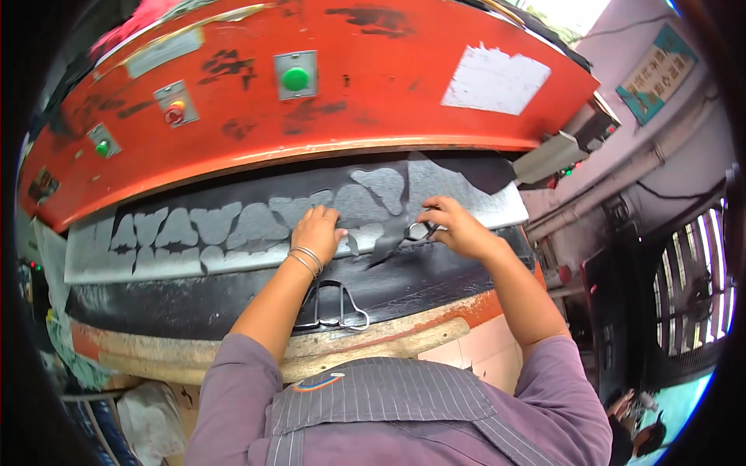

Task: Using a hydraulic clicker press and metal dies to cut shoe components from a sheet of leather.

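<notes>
A dark sheet with several shaped openings (264,177) lies along a grey metal-looking board (167,268); grey shows through the openings. My left hand (317,231), with bangles at the wrist, rests on the sheet's front edge, fingers stretched out and holding nothing. Farther right, my right hand (451,225) has its thumb and fingers closed on a loose dark strip of the sheet (388,237), which bends down over the board's front edge. Below my left hand, a metal cutting die (342,303) with a curved outline stands on the black bed (194,303).
Behind the board rises an orange-red machine front (373,93) with a large green button (295,78), a red button (174,113) and a small green one (102,147). A worn wooden edge (373,342) runs before me. At right is a dark fan (684,287).
</notes>
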`<action>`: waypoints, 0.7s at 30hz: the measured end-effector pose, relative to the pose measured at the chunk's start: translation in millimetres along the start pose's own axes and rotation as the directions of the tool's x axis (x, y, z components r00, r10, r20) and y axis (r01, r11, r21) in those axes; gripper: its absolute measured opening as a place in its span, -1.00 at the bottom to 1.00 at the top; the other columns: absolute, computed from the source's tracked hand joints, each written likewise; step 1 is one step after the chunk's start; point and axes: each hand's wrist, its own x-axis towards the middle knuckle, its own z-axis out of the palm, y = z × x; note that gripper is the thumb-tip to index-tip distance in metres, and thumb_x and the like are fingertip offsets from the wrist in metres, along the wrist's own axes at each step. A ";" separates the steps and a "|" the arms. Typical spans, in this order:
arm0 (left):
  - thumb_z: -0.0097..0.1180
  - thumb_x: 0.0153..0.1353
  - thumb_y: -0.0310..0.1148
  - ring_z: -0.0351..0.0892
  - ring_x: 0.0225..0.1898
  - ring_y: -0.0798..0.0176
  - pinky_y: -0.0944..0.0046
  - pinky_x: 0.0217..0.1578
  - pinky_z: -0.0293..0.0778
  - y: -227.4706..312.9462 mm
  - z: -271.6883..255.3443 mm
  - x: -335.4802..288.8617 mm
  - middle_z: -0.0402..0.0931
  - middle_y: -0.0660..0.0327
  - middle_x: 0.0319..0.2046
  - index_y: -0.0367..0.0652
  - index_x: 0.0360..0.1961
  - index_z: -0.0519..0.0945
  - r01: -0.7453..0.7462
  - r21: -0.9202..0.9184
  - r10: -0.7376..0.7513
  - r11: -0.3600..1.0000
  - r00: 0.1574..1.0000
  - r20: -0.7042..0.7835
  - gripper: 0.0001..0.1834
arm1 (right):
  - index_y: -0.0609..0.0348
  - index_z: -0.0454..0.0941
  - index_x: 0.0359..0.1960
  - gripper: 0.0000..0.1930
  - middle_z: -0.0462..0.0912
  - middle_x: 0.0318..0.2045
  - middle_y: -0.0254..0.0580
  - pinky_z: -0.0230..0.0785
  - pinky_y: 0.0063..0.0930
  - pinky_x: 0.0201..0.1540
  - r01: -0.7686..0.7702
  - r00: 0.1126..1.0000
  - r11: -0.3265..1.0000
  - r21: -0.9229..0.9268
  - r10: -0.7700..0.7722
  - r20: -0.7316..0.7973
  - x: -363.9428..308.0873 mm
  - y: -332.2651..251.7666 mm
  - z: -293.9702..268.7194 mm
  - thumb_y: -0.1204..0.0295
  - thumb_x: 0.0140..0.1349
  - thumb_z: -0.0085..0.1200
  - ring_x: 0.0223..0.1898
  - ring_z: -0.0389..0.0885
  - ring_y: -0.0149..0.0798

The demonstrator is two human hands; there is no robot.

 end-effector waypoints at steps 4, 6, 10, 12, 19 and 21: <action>0.21 0.12 -0.23 0.53 -0.11 -0.01 0.04 -0.09 0.44 9.8 -9.5 18.2 0.55 0.09 -0.23 -0.13 -0.28 0.57 0.057 -0.022 -0.051 0.998 0.980 0.192 -0.78 | 0.07 0.55 -0.06 -0.55 0.41 0.09 -0.07 0.32 -0.20 0.16 0.013 1.000 0.999 -0.033 -0.013 -0.015 1.6 -3.6 18.4 0.63 -0.07 0.24 0.16 0.34 0.06; 0.19 0.13 -0.26 0.54 -0.13 -0.02 0.03 -0.10 0.45 -4.4 -5.4 25.5 0.56 0.07 -0.25 -0.12 -0.30 0.58 0.003 -0.002 -0.003 1.000 0.987 0.160 -0.81 | 0.06 0.55 -0.06 -0.55 0.41 0.09 -0.08 0.34 -0.20 0.14 0.029 0.999 0.999 -0.029 -0.029 0.016 16.2 -10.4 24.7 0.64 -0.07 0.23 0.15 0.34 0.04; 0.20 0.12 -0.27 0.52 -0.15 -0.01 0.02 -0.12 0.44 -20.8 -11.7 45.7 0.55 0.11 -0.28 -0.11 -0.32 0.59 0.065 0.012 -0.065 0.998 0.998 -0.001 -0.83 | 0.06 0.56 -0.06 -0.59 0.42 0.07 -0.10 0.35 -0.24 0.13 0.129 0.990 0.991 -0.039 -0.126 0.058 47.3 -6.8 39.0 0.61 -0.03 0.20 0.14 0.35 0.02; 0.21 0.11 -0.29 0.49 -0.13 0.01 0.06 -0.08 0.41 -28.0 -19.0 49.5 0.53 0.14 -0.28 -0.08 -0.27 0.59 0.025 0.040 -0.024 0.999 0.999 -0.042 -0.82 | 0.04 0.57 -0.05 -0.59 0.43 0.07 -0.09 0.34 -0.24 0.13 0.138 0.988 0.990 -0.039 -0.134 0.077 62.0 -9.2 45.1 0.59 -0.02 0.20 0.13 0.35 0.01; 0.26 0.00 -0.35 0.47 -0.11 0.08 0.11 -0.07 0.34 6.7 -2.4 -2.6 0.56 0.18 -0.24 -0.12 -0.04 0.50 -0.277 -0.169 0.215 0.946 0.926 -0.311 -0.56 | 0.02 0.55 0.02 -0.50 0.44 0.06 -0.10 0.31 -0.27 0.16 0.079 0.994 0.996 0.039 -0.082 0.066 75.5 2.4 53.2 0.56 -0.05 0.27 0.13 0.36 0.00; 0.30 -0.02 -0.29 0.48 -0.04 0.08 0.11 0.03 0.32 7.4 12.1 -13.4 0.59 0.21 -0.19 -0.15 0.12 0.44 -0.254 -0.262 0.177 0.931 0.942 -0.284 -0.38 | 0.01 0.54 0.04 -0.48 0.43 0.07 -0.11 0.31 -0.28 0.16 0.082 0.992 0.996 0.042 -0.086 0.091 77.0 2.4 56.3 0.55 -0.06 0.29 0.12 0.37 -0.01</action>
